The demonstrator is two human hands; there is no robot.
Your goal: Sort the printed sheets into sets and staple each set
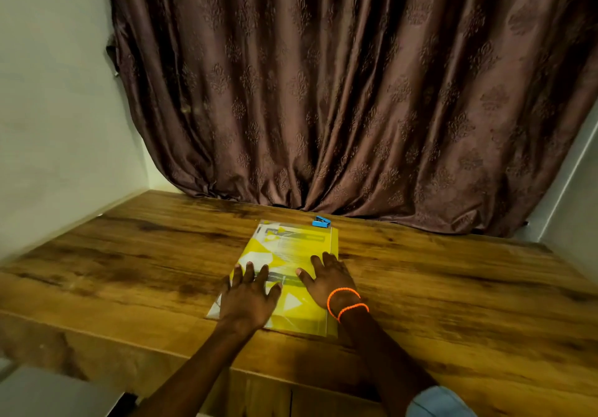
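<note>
Head view: your left hand (247, 300) and right hand (326, 279) lie flat, gripping nothing, on the sheets (291, 254), stapler (321, 221) just beyond their far end.

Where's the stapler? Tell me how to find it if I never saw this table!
Look at the big brown curtain behind the wooden table. Right where its bottom folds meet the tabletop, just past the far edge of the yellow plastic folder that both hands rest on, sits the stapler. It is small and bright blue, the only blue thing on the table.
</note>
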